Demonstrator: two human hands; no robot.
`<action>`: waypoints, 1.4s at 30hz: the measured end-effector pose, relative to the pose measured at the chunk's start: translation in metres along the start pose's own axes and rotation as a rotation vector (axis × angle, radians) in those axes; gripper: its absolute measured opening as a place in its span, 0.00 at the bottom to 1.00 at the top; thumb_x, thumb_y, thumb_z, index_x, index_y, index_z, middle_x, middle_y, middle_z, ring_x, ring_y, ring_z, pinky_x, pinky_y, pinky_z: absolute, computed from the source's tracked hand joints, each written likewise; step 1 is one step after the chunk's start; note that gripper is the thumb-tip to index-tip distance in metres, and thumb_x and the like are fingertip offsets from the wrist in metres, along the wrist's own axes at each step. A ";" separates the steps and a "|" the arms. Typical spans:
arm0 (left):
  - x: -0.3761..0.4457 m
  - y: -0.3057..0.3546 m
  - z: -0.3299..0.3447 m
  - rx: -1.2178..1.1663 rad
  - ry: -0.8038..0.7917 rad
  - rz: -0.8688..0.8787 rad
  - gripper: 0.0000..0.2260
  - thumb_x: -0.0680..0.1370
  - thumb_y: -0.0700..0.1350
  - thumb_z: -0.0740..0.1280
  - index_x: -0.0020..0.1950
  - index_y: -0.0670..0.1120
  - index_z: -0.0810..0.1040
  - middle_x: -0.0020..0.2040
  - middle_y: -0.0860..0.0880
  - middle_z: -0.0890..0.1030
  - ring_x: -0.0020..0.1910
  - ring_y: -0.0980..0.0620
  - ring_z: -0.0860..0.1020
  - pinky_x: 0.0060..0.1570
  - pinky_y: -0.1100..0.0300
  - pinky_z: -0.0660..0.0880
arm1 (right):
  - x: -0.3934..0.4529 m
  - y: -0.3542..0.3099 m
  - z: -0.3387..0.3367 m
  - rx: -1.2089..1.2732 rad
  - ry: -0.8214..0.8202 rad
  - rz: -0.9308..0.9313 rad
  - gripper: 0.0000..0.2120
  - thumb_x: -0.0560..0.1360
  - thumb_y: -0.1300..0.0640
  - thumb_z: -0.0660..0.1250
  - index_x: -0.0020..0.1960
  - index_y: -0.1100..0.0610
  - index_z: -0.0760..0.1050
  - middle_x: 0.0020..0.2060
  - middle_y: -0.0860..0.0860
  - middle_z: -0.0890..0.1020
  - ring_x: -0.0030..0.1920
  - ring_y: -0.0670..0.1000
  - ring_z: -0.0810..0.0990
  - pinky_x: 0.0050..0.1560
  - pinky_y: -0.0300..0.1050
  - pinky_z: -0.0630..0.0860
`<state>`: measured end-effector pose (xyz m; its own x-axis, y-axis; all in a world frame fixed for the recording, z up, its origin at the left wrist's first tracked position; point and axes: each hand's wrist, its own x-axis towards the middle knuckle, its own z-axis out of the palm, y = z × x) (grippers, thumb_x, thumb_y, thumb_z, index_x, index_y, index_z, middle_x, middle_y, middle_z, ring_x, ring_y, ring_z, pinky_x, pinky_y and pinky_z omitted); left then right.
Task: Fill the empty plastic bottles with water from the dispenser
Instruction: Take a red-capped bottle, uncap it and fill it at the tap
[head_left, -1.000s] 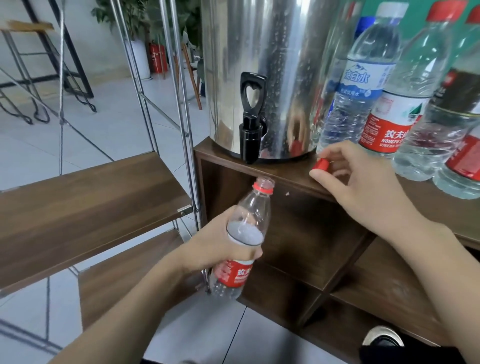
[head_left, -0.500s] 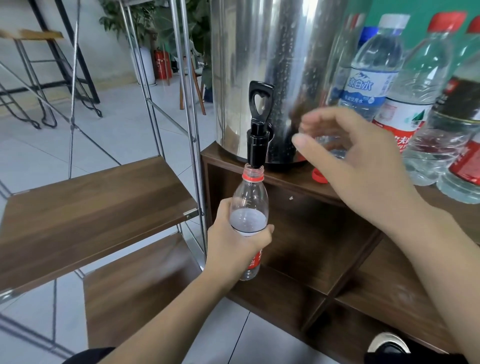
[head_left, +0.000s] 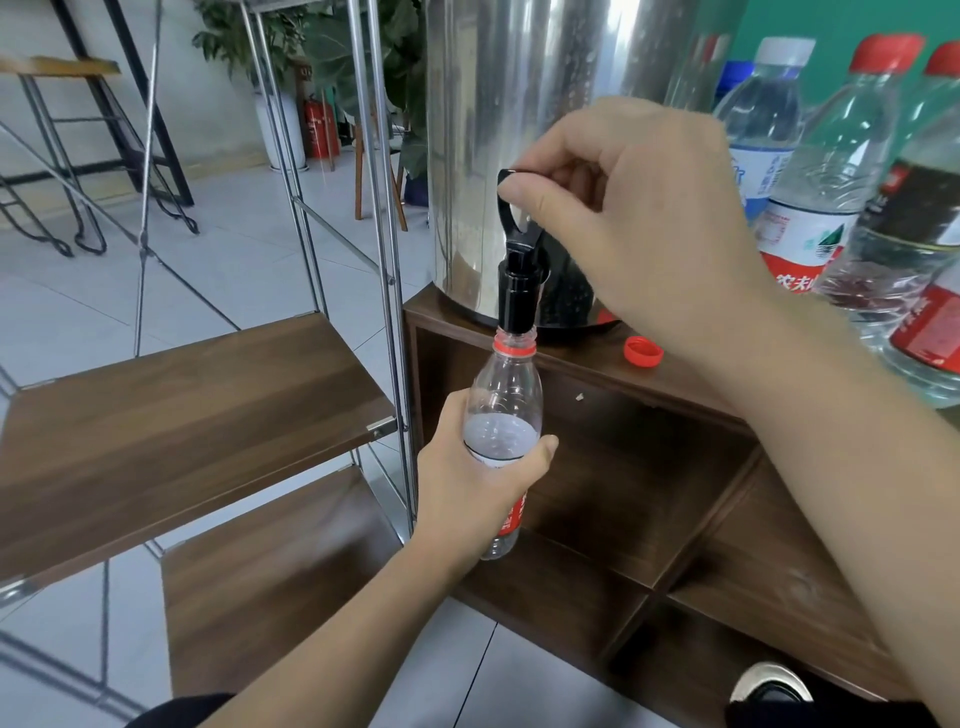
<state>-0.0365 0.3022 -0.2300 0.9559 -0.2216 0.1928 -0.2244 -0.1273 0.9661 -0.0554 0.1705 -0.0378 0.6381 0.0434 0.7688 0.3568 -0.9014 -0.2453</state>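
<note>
A steel water dispenser (head_left: 524, 130) stands on a dark wooden cabinet (head_left: 644, 395). Its black tap (head_left: 517, 291) points down at the cabinet's front edge. My left hand (head_left: 478, 483) grips a small clear plastic bottle (head_left: 506, 395) with a red label, upright, its open mouth right under the spout. The bottle looks nearly empty. My right hand (head_left: 639, 218) pinches the tap's black lever (head_left: 511, 208) at its top. The bottle's red cap (head_left: 643, 352) lies on the cabinet top beside the dispenser.
Several capped bottles (head_left: 831, 171) stand on the cabinet at the right, close to my right forearm. A metal-framed rack with wooden shelves (head_left: 171, 415) stands to the left. Open cabinet compartments lie below the tap. My shoe (head_left: 774, 691) shows at the bottom right.
My left hand raised the bottle up to the spout. My right hand set the red cap down on the cabinet, then rose and took hold of the tap lever.
</note>
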 end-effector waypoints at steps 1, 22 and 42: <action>0.000 0.000 0.000 0.002 0.001 0.004 0.28 0.70 0.55 0.81 0.65 0.58 0.72 0.57 0.61 0.79 0.56 0.59 0.80 0.45 0.78 0.74 | -0.001 0.000 0.002 -0.035 0.026 -0.051 0.08 0.79 0.50 0.70 0.48 0.53 0.84 0.37 0.40 0.75 0.36 0.35 0.71 0.45 0.25 0.65; 0.005 -0.005 0.013 -0.055 0.095 0.042 0.27 0.64 0.57 0.80 0.61 0.56 0.76 0.52 0.59 0.83 0.53 0.59 0.82 0.54 0.59 0.80 | -0.088 0.113 -0.005 -0.083 -0.160 0.267 0.14 0.80 0.43 0.65 0.57 0.50 0.82 0.49 0.46 0.83 0.48 0.37 0.77 0.51 0.22 0.65; 0.007 -0.007 0.013 -0.035 0.082 0.073 0.27 0.66 0.57 0.80 0.62 0.57 0.75 0.54 0.59 0.82 0.56 0.59 0.82 0.53 0.65 0.77 | -0.093 0.121 0.005 -0.152 -0.350 0.208 0.26 0.75 0.30 0.62 0.56 0.50 0.81 0.49 0.45 0.78 0.44 0.43 0.73 0.49 0.43 0.72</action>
<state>-0.0305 0.2889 -0.2380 0.9500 -0.1486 0.2747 -0.2884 -0.0793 0.9542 -0.0679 0.0590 -0.1414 0.8881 -0.0262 0.4589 0.1080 -0.9585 -0.2639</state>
